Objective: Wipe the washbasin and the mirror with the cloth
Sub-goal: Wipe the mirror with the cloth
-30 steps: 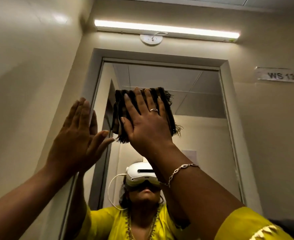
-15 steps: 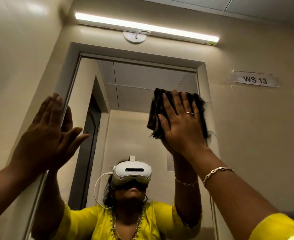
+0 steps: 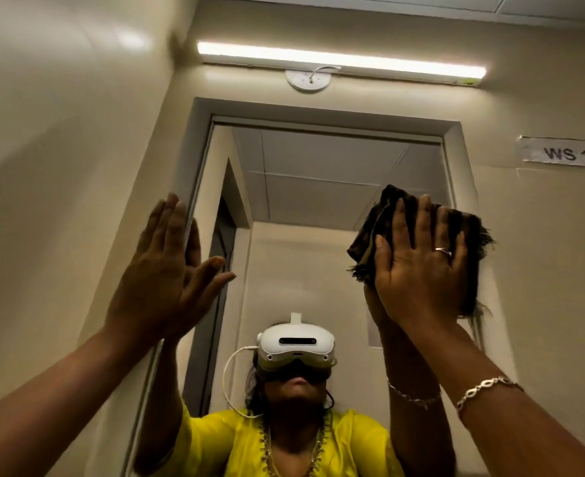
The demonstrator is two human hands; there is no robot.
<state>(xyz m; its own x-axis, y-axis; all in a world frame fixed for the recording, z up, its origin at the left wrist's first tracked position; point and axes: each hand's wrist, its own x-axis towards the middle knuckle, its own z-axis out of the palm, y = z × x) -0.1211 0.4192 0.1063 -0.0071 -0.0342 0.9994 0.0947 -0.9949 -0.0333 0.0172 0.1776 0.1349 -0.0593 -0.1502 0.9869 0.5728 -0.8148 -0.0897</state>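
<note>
A tall framed mirror (image 3: 318, 208) fills the middle of the wall ahead and reflects me, both arms raised. My right hand (image 3: 418, 266) presses a dark folded cloth (image 3: 470, 235) flat against the glass near the mirror's right edge, fingers straight and spread. My left hand (image 3: 167, 266) lies flat with straight fingers against the mirror's left frame, holding nothing. The washbasin is out of view below.
A lit tube lamp (image 3: 339, 62) and a round white ceiling rose (image 3: 307, 80) sit above the mirror. A paper label reading WS 13 (image 3: 564, 153) is stuck on the wall at the right. A plain side wall (image 3: 43, 166) stands close on the left.
My right hand has slid the cloth across the glass from the upper middle to the right edge. The left hand has stayed on the left frame.
</note>
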